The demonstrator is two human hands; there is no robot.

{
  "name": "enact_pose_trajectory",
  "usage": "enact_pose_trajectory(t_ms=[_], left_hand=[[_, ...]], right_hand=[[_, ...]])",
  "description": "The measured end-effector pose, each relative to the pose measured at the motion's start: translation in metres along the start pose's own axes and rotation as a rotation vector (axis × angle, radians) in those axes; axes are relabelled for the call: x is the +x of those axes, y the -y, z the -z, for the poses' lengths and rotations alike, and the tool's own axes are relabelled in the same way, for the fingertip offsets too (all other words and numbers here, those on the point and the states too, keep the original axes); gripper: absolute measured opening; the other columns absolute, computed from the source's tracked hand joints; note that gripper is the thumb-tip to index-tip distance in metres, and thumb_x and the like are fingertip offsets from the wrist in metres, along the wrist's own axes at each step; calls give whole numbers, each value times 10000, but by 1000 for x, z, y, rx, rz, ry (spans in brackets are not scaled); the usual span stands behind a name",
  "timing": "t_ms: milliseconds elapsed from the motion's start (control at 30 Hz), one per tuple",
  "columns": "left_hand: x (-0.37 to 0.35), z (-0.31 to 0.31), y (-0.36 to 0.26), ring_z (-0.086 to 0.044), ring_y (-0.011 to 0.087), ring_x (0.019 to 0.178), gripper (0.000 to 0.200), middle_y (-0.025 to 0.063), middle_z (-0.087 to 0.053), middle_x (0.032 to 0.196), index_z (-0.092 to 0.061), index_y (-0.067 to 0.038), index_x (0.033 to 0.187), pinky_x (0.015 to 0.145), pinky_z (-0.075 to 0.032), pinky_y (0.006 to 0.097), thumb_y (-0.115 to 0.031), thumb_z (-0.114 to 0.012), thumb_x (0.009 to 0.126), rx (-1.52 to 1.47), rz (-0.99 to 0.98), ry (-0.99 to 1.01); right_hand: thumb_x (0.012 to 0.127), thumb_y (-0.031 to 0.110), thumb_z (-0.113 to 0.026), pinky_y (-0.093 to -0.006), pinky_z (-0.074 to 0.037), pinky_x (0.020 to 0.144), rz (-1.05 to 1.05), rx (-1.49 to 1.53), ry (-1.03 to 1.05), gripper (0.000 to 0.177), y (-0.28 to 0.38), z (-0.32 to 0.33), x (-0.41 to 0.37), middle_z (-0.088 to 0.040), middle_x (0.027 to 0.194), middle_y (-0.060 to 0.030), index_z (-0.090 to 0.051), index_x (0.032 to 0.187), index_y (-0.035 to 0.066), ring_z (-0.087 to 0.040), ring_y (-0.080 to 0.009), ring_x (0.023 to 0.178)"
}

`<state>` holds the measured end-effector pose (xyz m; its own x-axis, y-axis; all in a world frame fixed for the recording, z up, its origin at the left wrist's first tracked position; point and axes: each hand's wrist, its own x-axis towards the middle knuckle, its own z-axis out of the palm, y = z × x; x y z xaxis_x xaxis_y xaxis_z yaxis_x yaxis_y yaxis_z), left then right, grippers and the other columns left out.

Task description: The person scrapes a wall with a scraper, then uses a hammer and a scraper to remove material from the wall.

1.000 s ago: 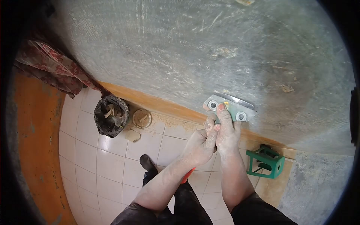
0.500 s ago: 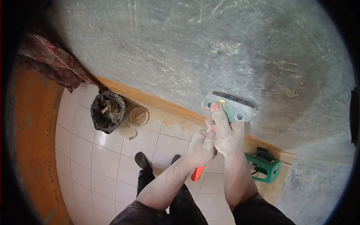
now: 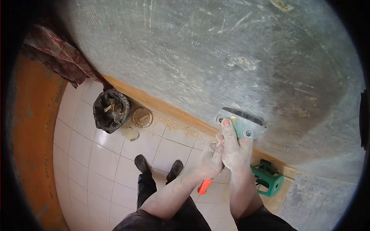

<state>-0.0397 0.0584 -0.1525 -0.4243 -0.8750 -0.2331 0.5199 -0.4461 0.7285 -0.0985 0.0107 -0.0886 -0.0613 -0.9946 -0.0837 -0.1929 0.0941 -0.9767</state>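
Observation:
A wide scraper [image 3: 241, 124] with a black blade edge lies against the grey, scratched wall [image 3: 185, 57]. Around the scraper's head and neck is my right hand [image 3: 235, 150], its thumb pressed on the face beside a round bolt. My left hand [image 3: 211, 159] is closed lower down on the same tool, touching my right hand. The scraper's orange-red handle end [image 3: 204, 186] sticks out below my left hand. Pale dust coats both hands.
A bin with a black bag [image 3: 111, 111] holds debris on the tiled floor. Beside it are a round lid-like dish [image 3: 142, 117] and a pale flat piece [image 3: 131, 134]. A green stool [image 3: 268, 178] stands by the wall at right. Patterned cloth [image 3: 63, 52] hangs at left.
Both hands and the scraper have moved slightly down in the view. The view has shifted too, and both feet now show more fully.

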Motion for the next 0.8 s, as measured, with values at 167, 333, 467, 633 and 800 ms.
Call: enact_pose_trajectory(t_ms=[167, 333, 467, 633, 800], left_hand=[[1, 10, -7, -515, 107, 496, 520, 50, -529, 570, -547, -22, 799, 448, -397, 233, -453, -288, 928, 111, -81, -8], [-7, -3, -17, -513, 95, 531, 467, 40, -527, 584, -542, -8, 794, 484, -399, 225, -379, -304, 950, 219, 14, -1], [-8, -3, -26, -484, 80, 510, 487, 23, -515, 572, -532, -2, 765, 468, -387, 229, -390, -304, 951, 133, -19, -4], [-11, -9, -31, -493, 83, 546, 487, 34, -523, 576, -535, 5, 749, 498, -396, 247, -388, -327, 947, 200, 84, -30], [-12, -1, -34, -520, 116, 597, 478, 72, -556, 603, -560, 19, 755, 558, -419, 287, -377, -364, 939, 86, 125, 10]], right_hand=[[891, 89, -480, -240, -285, 416, 11, 19, 8, 204, 5, -5, 2, -430, 542, 25, -516, 705, 14, -371, -62, 453], [903, 103, -480, -203, -286, 403, -115, 317, -138, 152, 6, 1, -11, -472, 622, 21, -530, 791, 13, -371, -34, 458], [899, 103, -492, -195, -297, 393, -54, 335, -108, 121, 7, -1, -8, -485, 663, 9, -528, 837, 5, -358, -30, 456], [897, 101, -494, -192, -304, 391, -152, 400, -180, 110, 8, 1, -12, -505, 680, 5, -541, 869, 6, -366, -33, 456], [893, 97, -502, -190, -299, 389, -49, 355, -99, 99, 2, 1, -9, -514, 688, 2, -538, 863, 10, -381, -32, 459]])
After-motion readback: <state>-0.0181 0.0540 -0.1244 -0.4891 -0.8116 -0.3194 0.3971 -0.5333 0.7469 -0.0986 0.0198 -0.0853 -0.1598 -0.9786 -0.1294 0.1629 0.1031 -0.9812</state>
